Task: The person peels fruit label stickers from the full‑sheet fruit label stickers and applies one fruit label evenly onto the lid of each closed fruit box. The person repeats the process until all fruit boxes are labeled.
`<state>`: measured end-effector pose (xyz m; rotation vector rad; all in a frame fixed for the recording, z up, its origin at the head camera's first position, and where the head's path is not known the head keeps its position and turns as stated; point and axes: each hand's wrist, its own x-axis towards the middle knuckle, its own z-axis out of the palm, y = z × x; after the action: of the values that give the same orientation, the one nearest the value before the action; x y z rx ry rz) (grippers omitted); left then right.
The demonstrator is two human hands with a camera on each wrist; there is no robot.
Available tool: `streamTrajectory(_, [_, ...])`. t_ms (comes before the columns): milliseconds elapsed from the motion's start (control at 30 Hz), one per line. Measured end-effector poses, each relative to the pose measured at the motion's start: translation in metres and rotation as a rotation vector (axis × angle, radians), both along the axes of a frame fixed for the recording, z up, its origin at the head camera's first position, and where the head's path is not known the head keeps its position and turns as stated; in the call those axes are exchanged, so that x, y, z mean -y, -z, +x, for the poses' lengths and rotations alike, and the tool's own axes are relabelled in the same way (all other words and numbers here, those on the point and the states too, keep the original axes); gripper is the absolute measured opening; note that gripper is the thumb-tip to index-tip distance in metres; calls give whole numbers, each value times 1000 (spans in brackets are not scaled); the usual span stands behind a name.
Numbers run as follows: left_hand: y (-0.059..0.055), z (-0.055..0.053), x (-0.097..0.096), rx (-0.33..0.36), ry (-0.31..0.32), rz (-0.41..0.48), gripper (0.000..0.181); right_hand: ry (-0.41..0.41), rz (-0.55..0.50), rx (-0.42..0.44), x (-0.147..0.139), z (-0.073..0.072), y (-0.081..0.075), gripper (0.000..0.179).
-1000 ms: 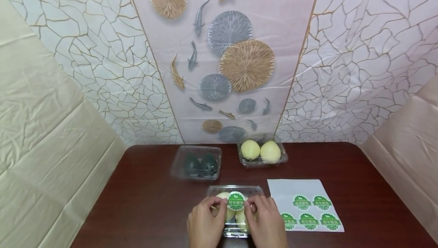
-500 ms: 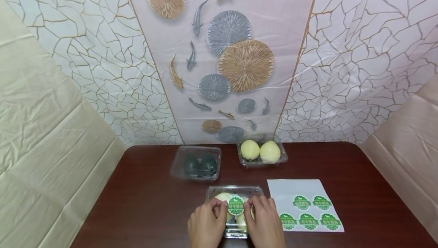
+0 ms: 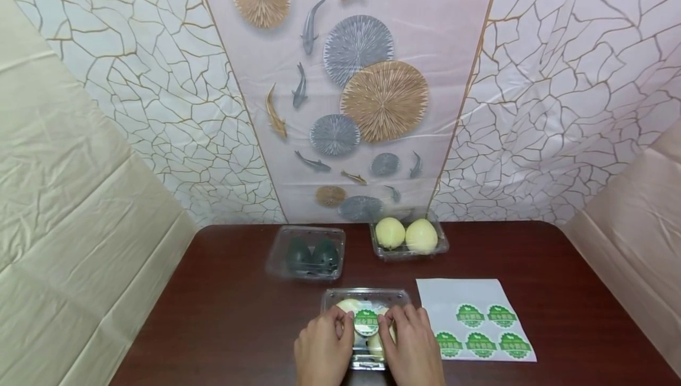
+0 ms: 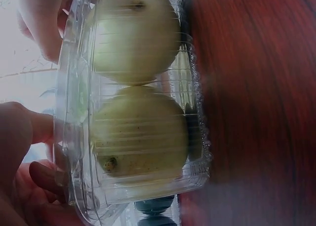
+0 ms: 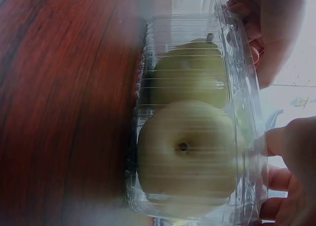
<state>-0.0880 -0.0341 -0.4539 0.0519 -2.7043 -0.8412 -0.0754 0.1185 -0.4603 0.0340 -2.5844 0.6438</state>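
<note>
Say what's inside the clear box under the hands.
Pale yellow-green fruits show inside the clear box. From above, the green sticker, left hand and right hand cover part, so their number is uncertain.

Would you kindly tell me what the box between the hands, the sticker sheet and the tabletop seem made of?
Box: most likely clear, glossy plastic; fruit shows through its ribbed walls. Sticker sheet: probably matt white paper, lying thin and flat. Tabletop: dark, faintly shiny wood or laminate, streaked like grain; I cannot tell which.

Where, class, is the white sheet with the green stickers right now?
In the head view, the white sheet lies on the table at lower right, beside the nearest clear box, partly hidden by the right hand.
</note>
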Motion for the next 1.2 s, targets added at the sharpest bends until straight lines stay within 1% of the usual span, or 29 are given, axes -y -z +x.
streamTrajectory(233, [-1,1,-1,5,-2,-20,23,-8,19,-55,0,-1,2,25])
streamTrajectory(433, [2,1,-2,-21,-5,-33,22,-12,11,-129,1,-1,6,19])
streamTrajectory(533, [4,1,-3,-37,-5,-41,22,-7,-6,-147,1,0,6,18])
streamTrajectory(700, [5,1,-5,-68,-2,-50,22,4,-36,-142,1,1,5,16])
streamTrajectory(1033, [10,-1,-7,-162,6,-85,24,7,-32,-140,0,3,4,17])
streamTrajectory(1200, [10,0,-7,-178,-1,-93,25,5,-36,-124,1,3,4,16])
